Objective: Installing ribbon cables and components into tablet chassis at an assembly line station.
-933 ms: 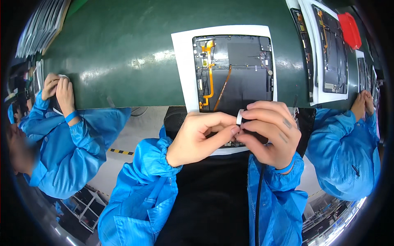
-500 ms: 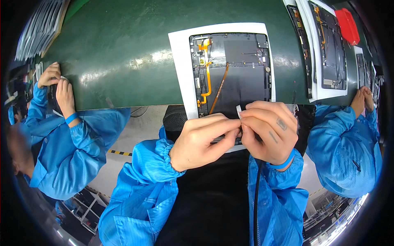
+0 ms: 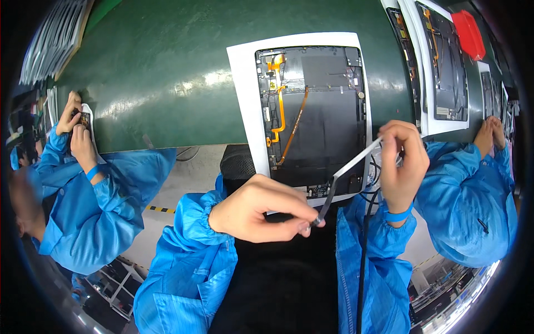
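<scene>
the left hand pinches the dark lower end of a thin strip, thumb against finger; the right hand nips its white upper end, just as closed. the strip spans the gap above the near right corner of an open black device panel, which lies on a white sheet and reaches past the bench's near edge. a hard tug could tear or curl the strip; a slipped pinch might drop it on the panel, and a bumped overhang could tip everything.
</scene>
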### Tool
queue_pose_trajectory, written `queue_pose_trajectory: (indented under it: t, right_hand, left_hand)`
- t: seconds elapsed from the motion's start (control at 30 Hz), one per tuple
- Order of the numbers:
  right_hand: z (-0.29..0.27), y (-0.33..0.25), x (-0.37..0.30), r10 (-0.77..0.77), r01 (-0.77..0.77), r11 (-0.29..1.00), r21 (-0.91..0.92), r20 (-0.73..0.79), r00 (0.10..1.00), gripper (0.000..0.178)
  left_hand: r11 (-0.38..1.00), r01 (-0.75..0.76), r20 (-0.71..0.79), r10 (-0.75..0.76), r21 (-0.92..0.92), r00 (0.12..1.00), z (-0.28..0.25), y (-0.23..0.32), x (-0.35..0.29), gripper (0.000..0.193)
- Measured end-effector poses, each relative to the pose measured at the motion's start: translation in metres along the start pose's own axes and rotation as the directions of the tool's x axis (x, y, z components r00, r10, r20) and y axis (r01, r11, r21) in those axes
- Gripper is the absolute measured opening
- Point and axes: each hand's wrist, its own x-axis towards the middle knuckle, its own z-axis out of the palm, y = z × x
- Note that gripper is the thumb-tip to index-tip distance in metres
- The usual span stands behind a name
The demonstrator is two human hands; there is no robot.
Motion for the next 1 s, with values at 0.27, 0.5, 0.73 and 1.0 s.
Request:
queue_pose_trajectory:
  t: [0.27,0.5,0.73,1.0]
  right_hand:
    - [-0.070,0.067,-0.038,0.343,-0.338,0.910,-0.238,-0.022,0.939,0.003]
    - [-0.076,0.012,-0.024,0.043,-0.031,0.985,-0.168,0.070,0.997,0.012]
    - [-0.023,-0.047,0.002,-0.600,0.403,0.746,0.529,0.274,0.751,0.032]
    - [-0.027,-0.041,0.025,-0.524,0.433,0.833,0.345,0.240,0.817,0.028]
  left_hand:
    - [0.992,-0.067,0.031,0.071,-0.108,0.997,0.008,0.000,-0.008,0.025]
    - [0.996,-0.074,0.049,0.077,-0.057,0.996,0.018,0.002,0.000,0.027]
    - [0.998,-0.012,0.035,0.010,0.060,0.999,0.017,0.023,0.010,0.019]
    - [0.349,0.237,-0.346,0.293,0.907,0.892,-0.007,0.009,0.003,0.061]
